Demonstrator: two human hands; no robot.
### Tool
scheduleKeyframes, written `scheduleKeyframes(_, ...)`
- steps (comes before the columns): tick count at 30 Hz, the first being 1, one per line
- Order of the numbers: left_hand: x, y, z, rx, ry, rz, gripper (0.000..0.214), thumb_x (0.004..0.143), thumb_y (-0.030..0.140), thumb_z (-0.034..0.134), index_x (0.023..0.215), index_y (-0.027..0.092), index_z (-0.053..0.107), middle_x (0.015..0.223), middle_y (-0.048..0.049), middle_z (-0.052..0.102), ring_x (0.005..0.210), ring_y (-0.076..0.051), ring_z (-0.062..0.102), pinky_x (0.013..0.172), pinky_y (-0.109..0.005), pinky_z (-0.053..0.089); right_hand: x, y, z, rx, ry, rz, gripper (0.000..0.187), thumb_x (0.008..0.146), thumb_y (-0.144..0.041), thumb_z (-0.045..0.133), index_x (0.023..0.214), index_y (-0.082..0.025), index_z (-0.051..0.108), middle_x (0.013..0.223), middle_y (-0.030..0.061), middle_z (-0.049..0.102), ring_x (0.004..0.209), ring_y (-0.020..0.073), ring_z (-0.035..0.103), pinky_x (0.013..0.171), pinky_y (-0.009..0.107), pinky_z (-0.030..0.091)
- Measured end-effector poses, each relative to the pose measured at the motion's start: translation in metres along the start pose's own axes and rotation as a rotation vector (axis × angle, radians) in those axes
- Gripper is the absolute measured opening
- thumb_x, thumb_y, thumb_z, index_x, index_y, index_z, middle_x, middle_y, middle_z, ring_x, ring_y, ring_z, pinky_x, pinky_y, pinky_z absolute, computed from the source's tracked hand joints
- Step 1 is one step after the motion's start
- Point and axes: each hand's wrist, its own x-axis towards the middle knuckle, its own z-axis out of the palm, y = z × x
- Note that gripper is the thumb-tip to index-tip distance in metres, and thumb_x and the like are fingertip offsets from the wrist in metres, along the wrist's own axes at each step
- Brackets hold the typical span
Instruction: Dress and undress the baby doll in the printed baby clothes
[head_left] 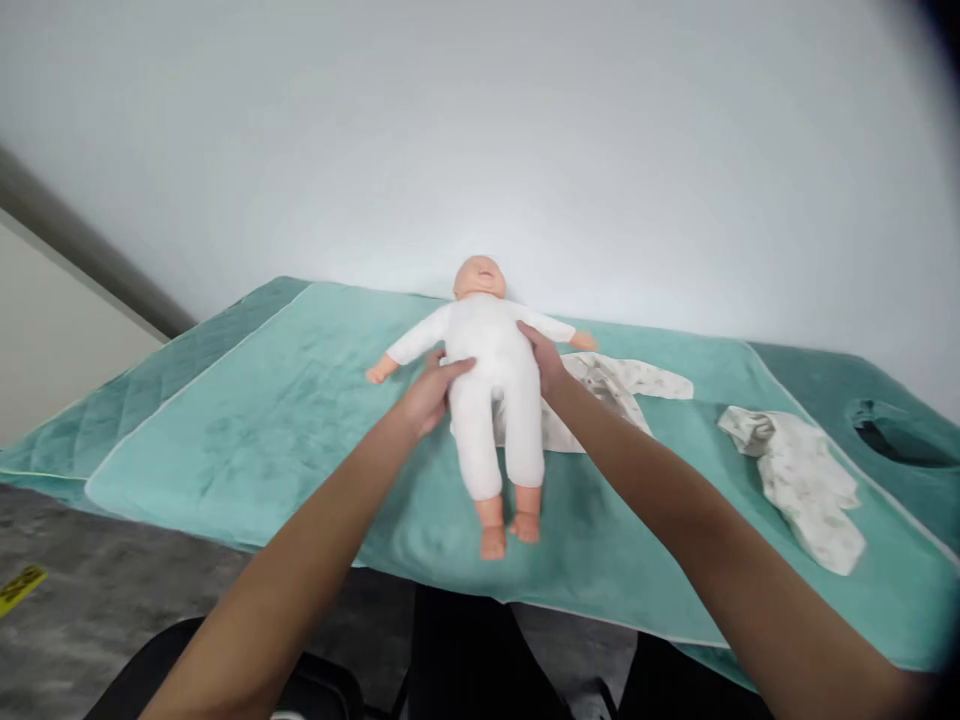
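Note:
A baby doll (491, 340) with a white cloth body lies face up, its head toward the wall and its bare feet toward me. My left hand (436, 392) grips its hip on the left side, thumb over the front. On the other side, my right hand (541, 358) is wrapped around the waist; its fingers are partly hidden behind the doll. Partly under the doll and to its right is a pale patterned baby top (600, 385), spread out. Farther right, a pair of matching baby pants (799, 480) lies crumpled.
A green plush cover (247, 400) is spread over the bed, which has a dark oval hole (900, 440) at its right end. The white wall (480, 130) rises directly behind. A yellow label (21, 588) marks the grey floor at left.

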Motion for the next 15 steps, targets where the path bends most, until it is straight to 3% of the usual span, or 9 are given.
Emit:
scheduleKeyframes(4,0.001,-0.025,0.068,-0.196,-0.065,-0.08,0.075,0.072,0.038,0.084,0.134,0.023,0.044,0.134,-0.0166,0.063,0.11,-0.028,0.069,0.089,-0.041,0.058,-0.05,-0.018,-0.063,-0.171,0.091,0.006,0.053,0.099,-0.054,0.037,0.113,-0.012,0.066,0.101,0.0124,0.077,0.099,0.0227,0.072,0.092,0.036,0.056)
scheduleKeyframes(9,-0.002,-0.042,0.133,-0.247,-0.109,-0.159,0.074,0.065,0.033,0.088,0.126,0.023,0.048,0.121,-0.0127,0.069,0.102,-0.027,0.072,0.087,-0.04,0.06,-0.085,-0.02,-0.122,-0.151,0.092,0.022,0.059,0.094,-0.06,0.041,0.114,-0.012,0.068,0.104,0.0148,0.077,0.096,0.0286,0.074,0.088,0.044,0.059)
scheduleKeyframes(12,-0.011,-0.044,0.153,-0.098,-0.097,-0.181,0.062,0.071,0.037,0.082,0.122,0.023,0.049,0.122,-0.0132,0.069,0.097,-0.026,0.073,0.081,-0.038,0.062,-0.094,-0.019,-0.146,-0.284,0.162,0.043,0.059,0.095,-0.06,0.038,0.11,-0.012,0.07,0.095,0.0148,0.078,0.09,0.0284,0.075,0.083,0.041,0.06)
scheduleKeyframes(15,-0.011,-0.038,0.152,0.272,-0.094,-0.111,0.039,0.083,0.051,0.068,0.106,0.021,0.058,0.107,-0.014,0.073,0.087,-0.027,0.074,0.068,-0.037,0.061,-0.094,-0.022,-0.164,-0.432,0.253,0.039,0.052,0.095,-0.058,0.045,0.098,-0.014,0.073,0.084,0.0141,0.077,0.085,0.0261,0.074,0.078,0.034,0.059)
